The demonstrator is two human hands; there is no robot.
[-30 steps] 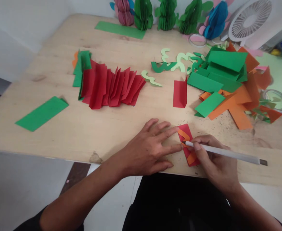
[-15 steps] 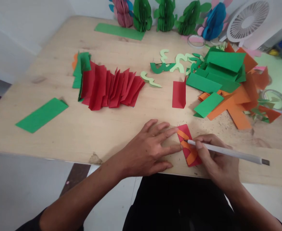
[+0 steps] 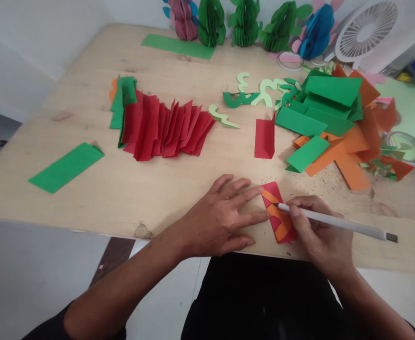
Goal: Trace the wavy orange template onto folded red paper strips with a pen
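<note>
My left hand (image 3: 225,219) lies with spread fingers on the table, its fingertips on the left edge of a red paper piece (image 3: 291,234). An orange paper cutout (image 3: 283,228) rests on that red piece. In my right hand (image 3: 323,236) is a white pencil (image 3: 349,225), its tip touching the orange cutout near the middle. Further back stands a folded red paper (image 3: 264,138). To the left sits a row of folded red papers (image 3: 168,127) with green paper at its left end.
The wooden table (image 3: 179,177) bears a green strip (image 3: 65,167) at left, another green strip (image 3: 179,46) behind, and piled green and orange papers (image 3: 335,118) at right. Light green scraps (image 3: 266,92) lie mid-back. Honeycomb paper figures (image 3: 245,23) and a white fan (image 3: 367,33) stand behind.
The pencil tip has moved very slightly to the right and up over the orange cutout. The view has shifted a little; my left hand holds the same pose.
</note>
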